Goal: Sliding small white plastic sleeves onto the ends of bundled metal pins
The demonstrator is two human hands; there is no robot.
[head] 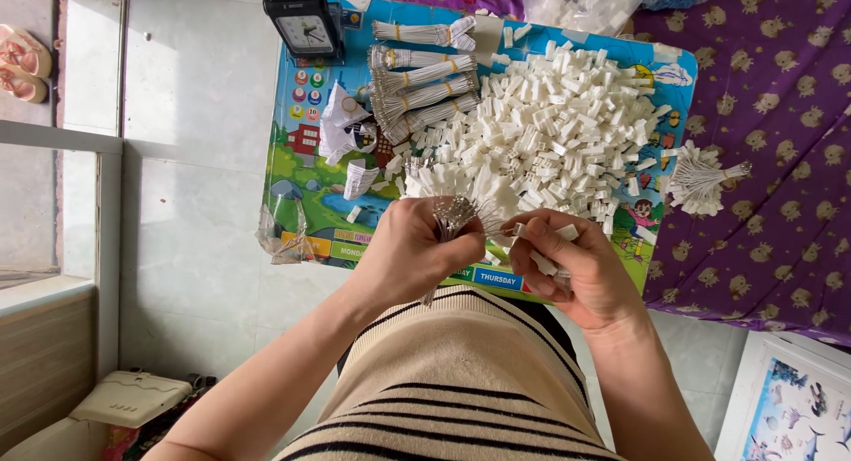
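L hand [417, 248] is gripping a wire bundle [454, 214] in its fist, just over the desk's [310, 182] near edge. R hand [572, 266] is pinching white clips [557, 235], w/ the clip pile [550, 133] lying just beyond.

Wire ends [454, 214] perhaps within fingers [461, 248]

I see a home used for piecework: a pale tiled floor [204, 248], a low children's table [310, 173] with cartoon pictures, a purple patterned blanket [771, 160], sandals [22, 62] by a doorway, and a small black clock [306, 27].
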